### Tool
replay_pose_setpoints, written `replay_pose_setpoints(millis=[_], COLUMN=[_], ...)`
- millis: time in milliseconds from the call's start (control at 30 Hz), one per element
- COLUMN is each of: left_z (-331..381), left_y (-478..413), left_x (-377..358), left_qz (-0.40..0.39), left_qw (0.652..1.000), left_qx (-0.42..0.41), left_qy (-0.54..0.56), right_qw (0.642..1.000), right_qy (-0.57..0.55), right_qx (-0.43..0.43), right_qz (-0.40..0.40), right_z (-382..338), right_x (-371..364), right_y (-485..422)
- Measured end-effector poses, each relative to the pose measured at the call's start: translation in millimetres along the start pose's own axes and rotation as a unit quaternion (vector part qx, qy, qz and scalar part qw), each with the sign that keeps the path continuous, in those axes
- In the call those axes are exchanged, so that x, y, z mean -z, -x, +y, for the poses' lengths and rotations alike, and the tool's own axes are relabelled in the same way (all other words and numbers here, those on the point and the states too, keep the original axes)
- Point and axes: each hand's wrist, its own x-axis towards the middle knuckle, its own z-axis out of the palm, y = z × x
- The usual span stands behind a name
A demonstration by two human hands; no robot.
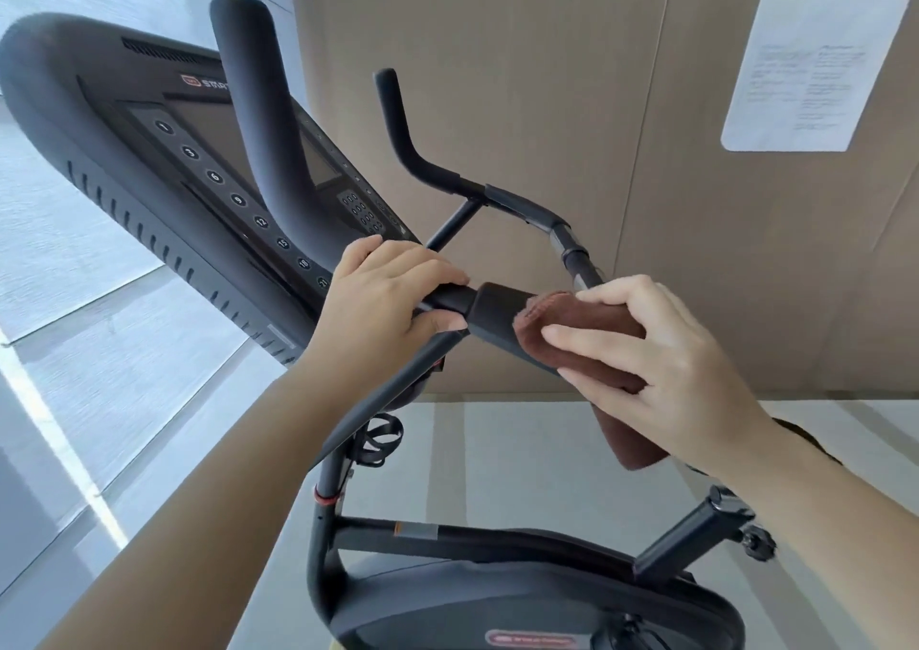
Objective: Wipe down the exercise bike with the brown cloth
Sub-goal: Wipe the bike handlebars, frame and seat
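Centre frame, the left grip (393, 296) wraps its fingers round the handlebar of the exercise bike (447, 535). Just right of it, the right grip (666, 351) curls over the brown cloth (592, 318), pressing it around the padded bar, with the cloth's tail hanging below. A treadmill console (149, 127) fills the upper left.

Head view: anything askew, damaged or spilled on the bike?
Nothing stands out. The left hand grips the handlebar beside its pad. The right hand holds the brown cloth wrapped over the pad, one end hanging loose below. No damage or spill shows on the exercise bike.
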Motion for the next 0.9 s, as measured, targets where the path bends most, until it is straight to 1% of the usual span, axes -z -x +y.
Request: replay_pose_setpoints(millis=[100,233,300,433,500,600,700,800,900], left_z=[-4,-4,-5,-12,-12,-16,-21,-24,-25], left_y=[-1,1,3,5,5,4,5,5,4], left_x=[0,-2,-3,-7,-7,-6,-5,-7,-9], left_qz=[0.016,0.041,0.046,0.062,0.067,0.082,0.07,0.061,0.07], left_qw=[1.0,0.999,0.999,0.997,0.996,0.993,0.992,0.992,0.991], left_qx=[-0.004,0.001,-0.009,-0.03,-0.033,-0.056,-0.084,-0.088,-0.09], left_qy=[0.005,0.014,0.021,0.035,0.046,0.057,0.057,0.061,0.063], right_qw=[0.996,0.983,0.978,0.975,0.974,0.972,0.97,0.967,0.964], right_qy=[0.069,0.152,0.178,0.204,0.206,0.216,0.226,0.247,0.255], right_qx=[-0.003,0.046,0.055,0.028,0.029,0.054,0.068,0.047,0.041], right_qz=[0.062,0.096,0.094,0.083,0.084,0.075,0.055,0.033,0.053], right_z=[-16,-40,-35,-26,-32,-42,-36,-33,-41], right_x=[-11,-36,-35,-19,-24,-37,-31,-15,-22], right_y=[-1,-24,-13,11,-2,-26,-10,14,0])
